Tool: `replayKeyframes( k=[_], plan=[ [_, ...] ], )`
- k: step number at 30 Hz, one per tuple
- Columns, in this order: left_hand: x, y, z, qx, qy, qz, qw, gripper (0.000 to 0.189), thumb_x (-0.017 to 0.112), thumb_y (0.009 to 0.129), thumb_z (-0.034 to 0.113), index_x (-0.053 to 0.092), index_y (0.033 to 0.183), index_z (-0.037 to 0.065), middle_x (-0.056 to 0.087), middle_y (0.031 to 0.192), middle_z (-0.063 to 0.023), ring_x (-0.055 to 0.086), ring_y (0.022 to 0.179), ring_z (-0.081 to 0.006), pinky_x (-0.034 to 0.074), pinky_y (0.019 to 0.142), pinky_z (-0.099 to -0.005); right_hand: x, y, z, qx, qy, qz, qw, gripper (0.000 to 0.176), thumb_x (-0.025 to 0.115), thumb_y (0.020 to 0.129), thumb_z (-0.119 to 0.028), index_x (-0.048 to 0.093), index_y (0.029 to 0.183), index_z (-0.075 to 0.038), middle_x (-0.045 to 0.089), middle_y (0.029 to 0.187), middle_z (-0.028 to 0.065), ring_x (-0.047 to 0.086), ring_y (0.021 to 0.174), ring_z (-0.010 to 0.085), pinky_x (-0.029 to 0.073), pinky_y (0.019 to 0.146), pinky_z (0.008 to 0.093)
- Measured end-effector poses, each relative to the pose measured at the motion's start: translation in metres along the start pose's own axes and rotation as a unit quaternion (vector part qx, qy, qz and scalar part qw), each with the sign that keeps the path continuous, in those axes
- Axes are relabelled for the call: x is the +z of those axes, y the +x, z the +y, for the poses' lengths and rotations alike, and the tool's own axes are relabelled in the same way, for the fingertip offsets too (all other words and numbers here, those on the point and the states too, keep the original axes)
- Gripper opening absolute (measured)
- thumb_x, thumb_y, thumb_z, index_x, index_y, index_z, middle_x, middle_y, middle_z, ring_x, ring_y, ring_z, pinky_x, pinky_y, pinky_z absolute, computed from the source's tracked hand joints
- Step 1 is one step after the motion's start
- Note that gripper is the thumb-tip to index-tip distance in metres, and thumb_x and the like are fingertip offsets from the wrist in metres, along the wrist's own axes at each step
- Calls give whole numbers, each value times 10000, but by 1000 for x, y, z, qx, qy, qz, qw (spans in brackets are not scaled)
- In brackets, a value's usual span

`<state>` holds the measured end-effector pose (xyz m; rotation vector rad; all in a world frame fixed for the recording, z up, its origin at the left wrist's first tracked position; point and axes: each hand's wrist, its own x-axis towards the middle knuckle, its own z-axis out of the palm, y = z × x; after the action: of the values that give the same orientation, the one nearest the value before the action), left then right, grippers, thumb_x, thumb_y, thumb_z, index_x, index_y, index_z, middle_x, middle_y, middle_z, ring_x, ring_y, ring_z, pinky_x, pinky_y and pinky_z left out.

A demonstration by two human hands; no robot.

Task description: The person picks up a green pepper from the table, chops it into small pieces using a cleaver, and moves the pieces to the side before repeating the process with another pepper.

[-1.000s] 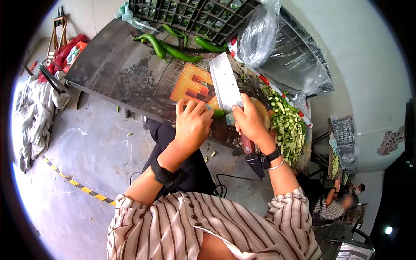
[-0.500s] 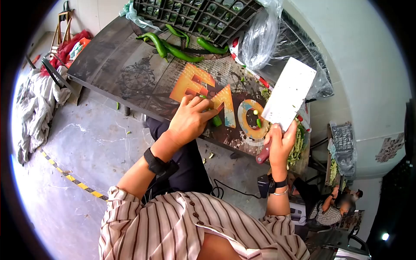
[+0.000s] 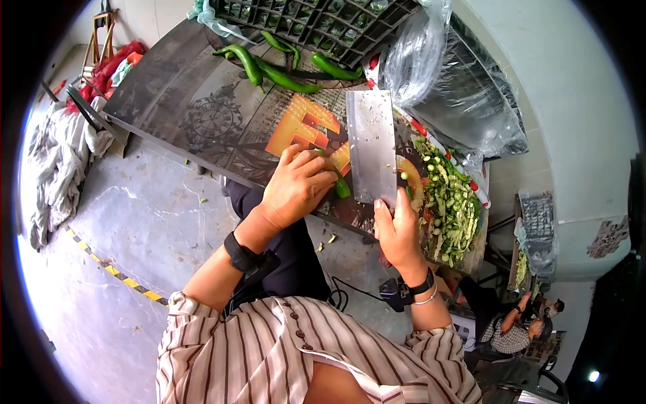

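Observation:
My left hand [image 3: 299, 180] is closed over a green chili pepper [image 3: 343, 188] near the front edge of the table. One end of the pepper sticks out on the right, beneath the fingers; much of the rest is covered. In my right hand [image 3: 402, 237] is a cleaver [image 3: 372, 145], gripped at the handle. Its broad blade, flecked with bits of pepper, stands just right of the pepper and points away from me. Right of the cleaver lies a heap of chopped peppers [image 3: 449, 210].
Several whole green peppers [image 3: 291, 82] lie at the back of the dark printed table [image 3: 158, 101], below a black plastic crate [image 3: 306, 23]. Clear plastic wrapping [image 3: 471, 101] covers the far right. Beyond, a person in a checked shirt [image 3: 506, 337] sits at the lower right.
The cleaver has swung left and turned more upright, coming close beside the pepper. More of the chopped heap now shows. My left hand stays on the pepper.

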<state>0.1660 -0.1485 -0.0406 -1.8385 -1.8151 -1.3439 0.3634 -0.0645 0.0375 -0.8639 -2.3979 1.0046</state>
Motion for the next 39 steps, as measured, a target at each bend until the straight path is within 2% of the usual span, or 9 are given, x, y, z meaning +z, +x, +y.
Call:
replayKeyframes(
  k=[1, 3, 15, 22, 24, 27, 39],
  plan=[
    [0, 0, 0, -1, 3, -3, 1000, 192, 748, 723, 132, 682, 902, 141, 622, 957, 19, 571, 972, -194, 396, 936, -374, 1, 0, 0, 1, -1, -3, 1000, 133, 555, 937, -55, 456, 944, 33, 584, 687, 153, 571, 575, 270, 433, 532, 375],
    [0, -1, 0, -6, 6, -4, 1000, 194, 747, 723, 133, 686, 907, 143, 624, 959, 21, 567, 978, -194, 395, 936, -375, 4, -2, 0, 9, -2, -1, 1000, 127, 552, 935, -51, 459, 946, 35, 601, 725, 181, 582, 625, 330, 446, 571, 399],
    [0, 3, 3, -23, 14, -14, 1000, 168, 737, 741, 157, 709, 907, 162, 639, 961, 40, 553, 1022, -189, 379, 960, -381, 10, -1, 17, -14, -45, 15, 999, 134, 546, 933, -56, 456, 950, 42, 569, 724, 231, 557, 660, 436, 432, 580, 457],
    [1, 3, 4, -19, 24, -9, 999, 141, 731, 749, 173, 703, 887, 165, 643, 951, 49, 554, 1033, -182, 377, 964, -383, 12, -2, 12, -23, -69, 11, 997, 149, 554, 926, -57, 432, 930, 30, 549, 698, 239, 547, 647, 457, 413, 555, 484],
    [2, 2, 3, -20, 23, -8, 1000, 135, 729, 751, 174, 702, 883, 166, 642, 952, 50, 553, 1036, -180, 376, 964, -383, 14, -1, 10, -83, -116, 29, 989, 152, 554, 922, -51, 423, 926, 27, 551, 685, 238, 551, 634, 466, 404, 537, 499],
    [1, 2, 3, -20, 25, -9, 999, 125, 727, 753, 175, 699, 875, 166, 640, 954, 53, 551, 1042, -176, 375, 965, -384, 15, 0, 11, -101, -116, 31, 988, 149, 553, 921, -49, 423, 925, 24, 557, 679, 234, 555, 628, 468, 401, 531, 508],
    [1, 4, 4, -18, 36, -13, 999, 115, 727, 748, 175, 694, 857, 161, 630, 954, 58, 547, 1057, -174, 380, 969, -390, 11, 6, 4, -101, -145, -4, 984, 146, 554, 915, -41, 442, 977, 30, 573, 721, 229, 592, 651, 437, 446, 544, 475]
  ],
)
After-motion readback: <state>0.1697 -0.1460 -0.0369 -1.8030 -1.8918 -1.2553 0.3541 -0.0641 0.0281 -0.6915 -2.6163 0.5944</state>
